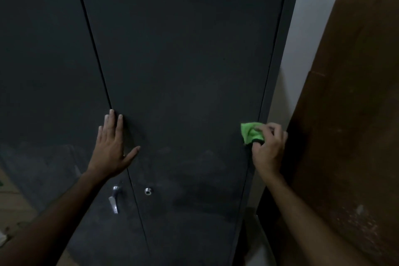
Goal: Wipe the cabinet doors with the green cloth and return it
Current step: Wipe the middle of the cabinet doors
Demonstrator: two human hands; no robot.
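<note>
A tall dark grey cabinet fills the view, with a left door [43, 71] and a right door [183, 60] meeting at a narrow seam. My left hand [113, 147] lies flat with straight fingers across the seam, pressing on both doors. My right hand [268, 147] grips a bunched green cloth [250, 133] and holds it against the right door near its right edge. A silver lever handle [114, 200] sits on the left door below my left hand, and a small round lock [148, 190] sits on the right door.
A brown wooden panel [345, 136] stands close on the right. A pale wall [306, 39] shows in the gap between it and the cabinet. Tan floor with small debris [13, 211] shows at the lower left.
</note>
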